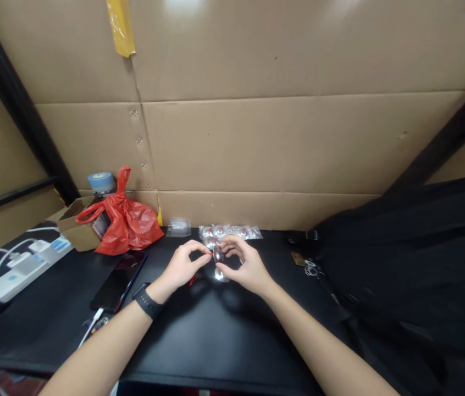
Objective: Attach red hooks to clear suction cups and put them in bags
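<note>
My left hand and my right hand meet over the black table. Together they pinch a small clear plastic packet with a red bit in it. A red thread or strip shows just under my left hand. Behind my fingers lies a row of several similar clear packets with red pieces, and one more clear bag sits to their left. A black wristband is on my left wrist.
A red plastic bag and a small cardboard box with a blue-lidded jar stand at the left. A phone and a white power strip lie nearby. Black cloth covers the right. Cardboard walls close the back.
</note>
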{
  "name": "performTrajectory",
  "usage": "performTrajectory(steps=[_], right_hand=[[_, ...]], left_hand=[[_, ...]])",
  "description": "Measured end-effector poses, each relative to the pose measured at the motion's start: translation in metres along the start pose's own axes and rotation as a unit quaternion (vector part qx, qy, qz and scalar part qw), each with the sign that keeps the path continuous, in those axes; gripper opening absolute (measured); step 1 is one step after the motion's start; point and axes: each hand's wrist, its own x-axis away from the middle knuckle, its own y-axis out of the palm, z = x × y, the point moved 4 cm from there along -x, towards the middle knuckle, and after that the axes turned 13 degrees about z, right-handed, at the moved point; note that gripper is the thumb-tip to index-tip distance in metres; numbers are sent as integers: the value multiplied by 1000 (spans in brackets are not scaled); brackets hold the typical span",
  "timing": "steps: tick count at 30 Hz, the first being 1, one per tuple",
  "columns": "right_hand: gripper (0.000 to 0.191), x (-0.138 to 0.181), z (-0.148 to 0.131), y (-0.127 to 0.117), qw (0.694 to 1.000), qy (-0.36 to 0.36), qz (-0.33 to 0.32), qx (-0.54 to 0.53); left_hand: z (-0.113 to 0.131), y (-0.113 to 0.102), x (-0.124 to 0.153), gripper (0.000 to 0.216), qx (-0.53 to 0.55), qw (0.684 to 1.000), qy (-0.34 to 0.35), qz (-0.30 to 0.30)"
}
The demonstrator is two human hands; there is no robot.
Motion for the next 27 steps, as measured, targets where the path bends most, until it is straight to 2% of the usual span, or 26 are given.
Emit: performTrajectory(steps=[6, 13, 18, 27], right_hand=[[42, 6, -11, 8, 999, -4, 17, -51], [43, 8, -16, 7, 997, -14, 34, -66], [43, 10, -18, 9, 998, -25, 25, -51], [32, 12, -12, 10, 999, -8, 34, -15]], left_hand=[[17, 3, 7, 11, 30, 999, 23, 19], [20, 2, 9, 12, 30, 998, 42, 22], [23, 1, 11, 7, -39, 996, 72, 47], [27, 0, 15, 10, -176, 973, 142, 47]])
